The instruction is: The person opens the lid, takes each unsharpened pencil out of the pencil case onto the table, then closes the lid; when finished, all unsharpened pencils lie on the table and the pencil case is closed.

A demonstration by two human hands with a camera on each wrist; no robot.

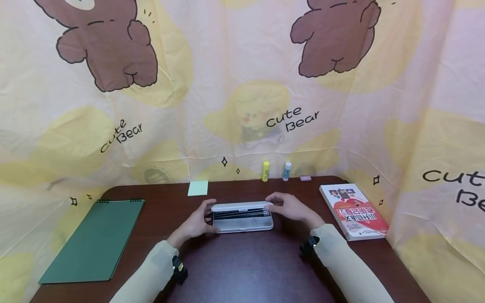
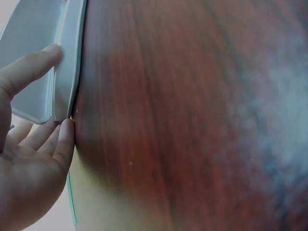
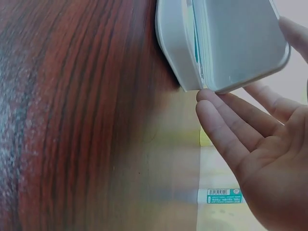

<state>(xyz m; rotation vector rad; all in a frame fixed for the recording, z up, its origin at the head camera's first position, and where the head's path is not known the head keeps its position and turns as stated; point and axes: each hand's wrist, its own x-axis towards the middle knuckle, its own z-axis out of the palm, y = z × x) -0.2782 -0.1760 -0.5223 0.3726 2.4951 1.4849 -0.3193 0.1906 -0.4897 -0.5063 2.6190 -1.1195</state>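
A white pencil case (image 1: 242, 223) lies on the table with its lid (image 1: 238, 206) raised part way. Several dark pencils (image 1: 242, 213) show inside, behind a pale compartment tray. My left hand (image 1: 195, 219) grips the case's left end, thumb at the front corner and fingers toward the back; in the left wrist view the thumb presses on the case edge. At the right end, my right hand (image 1: 291, 207) holds the lid, thumb at its front edge. In the right wrist view, fingertips (image 3: 207, 108) touch the case's side by the lid seam.
A green clipboard-like pad (image 1: 94, 242) lies at the left, a red and white book (image 1: 356, 212) at the right. Along the back are pale sticky notes (image 1: 198, 188), a yellow glue stick (image 1: 265, 171), a white-blue glue stick (image 1: 286, 171) and a pink eraser (image 1: 305, 179).
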